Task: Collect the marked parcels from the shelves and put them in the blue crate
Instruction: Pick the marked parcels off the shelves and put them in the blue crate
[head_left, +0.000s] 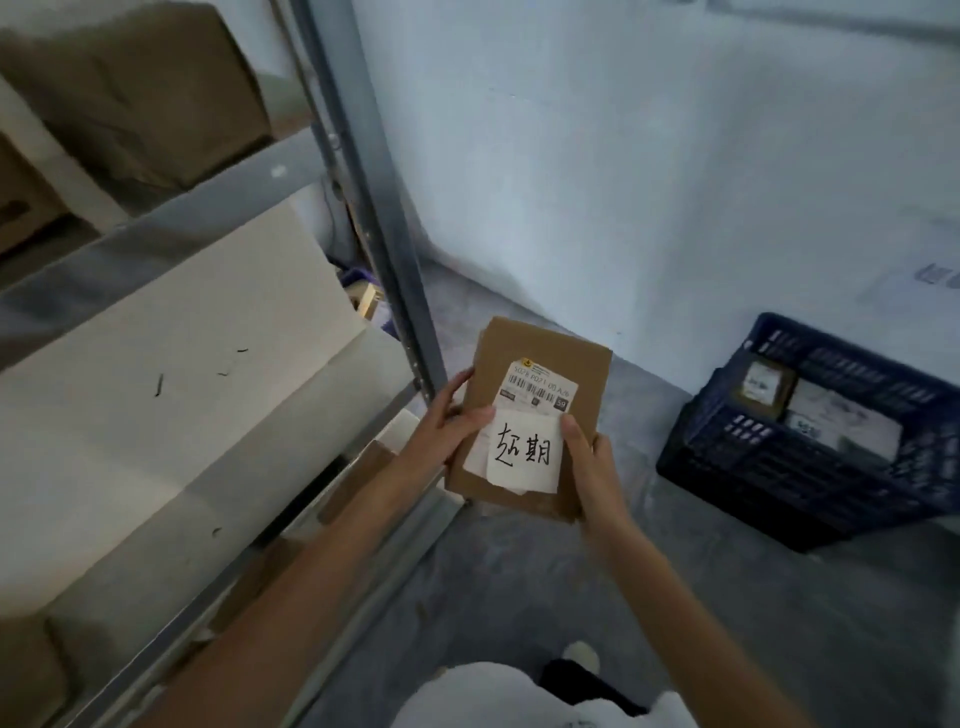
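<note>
Flat brown cardboard parcel (530, 415), held face-up at frame centre over the grey floor (519, 597), clear of the shelves. Label side turned upward, likely so the handwritten white slip (522, 451) and the barcode sticker (540, 387) above it can be read and the mark confirmed. Left hand (449, 423) at nine o'clock of the parcel, fingers curled round its edge, thumb pressing the slip. Right hand (589, 457) at four o'clock, gripping the opposite edge, thumb beside the slip. Blue crate (779, 478) on the floor at three o'clock, well apart, already holding a few parcels. Metal shelving (387, 218) at nine to eleven o'clock, stacked with brown cartons (130, 98) and a large pale box (171, 364).
</note>
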